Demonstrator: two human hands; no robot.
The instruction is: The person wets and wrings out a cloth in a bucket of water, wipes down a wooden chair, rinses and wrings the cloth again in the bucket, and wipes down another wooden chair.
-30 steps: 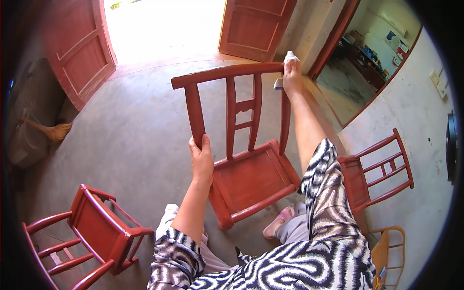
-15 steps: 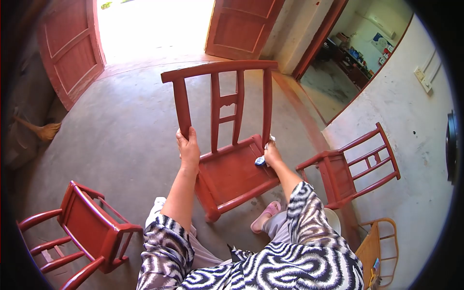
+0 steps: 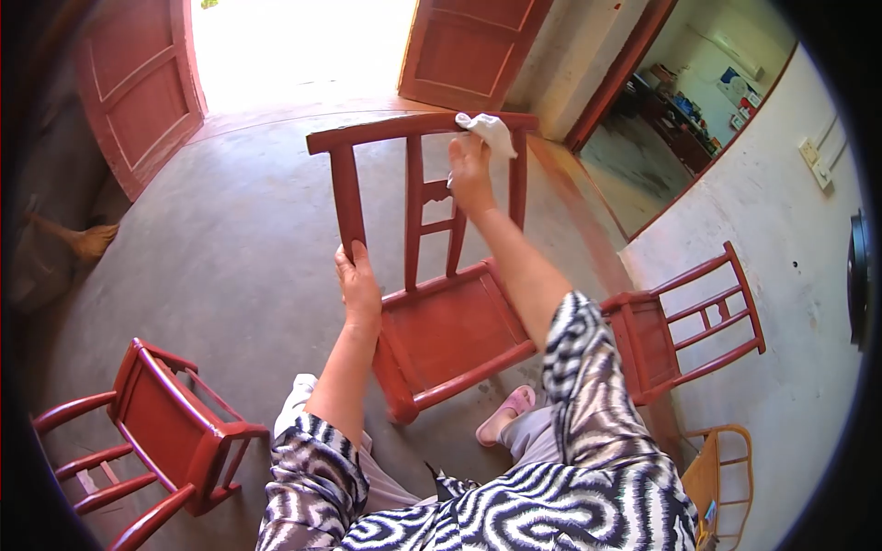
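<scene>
A red wooden chair (image 3: 450,335) stands in front of me, its seat towards me and its backrest on the far side. My left hand (image 3: 358,283) is wrapped round the lower part of the left backrest post. Near the right half of the top rail, my right hand (image 3: 471,170) holds a white cloth (image 3: 491,133), which lies over the rail and hangs down beside the fingers. The fingers of my right hand point up, and part of the cloth shows at their left side.
Another red chair (image 3: 175,418) is at the lower left, and a third (image 3: 648,340) stands by the right wall. A yellowish chair (image 3: 703,477) is at the lower right. A broom (image 3: 92,241) lies at the left. Red doors (image 3: 142,87) flank the bright doorway.
My right hand has moved with the cloth from the right post's top down to its base, then up to the top rail. My left hand keeps its hold on the left post.
</scene>
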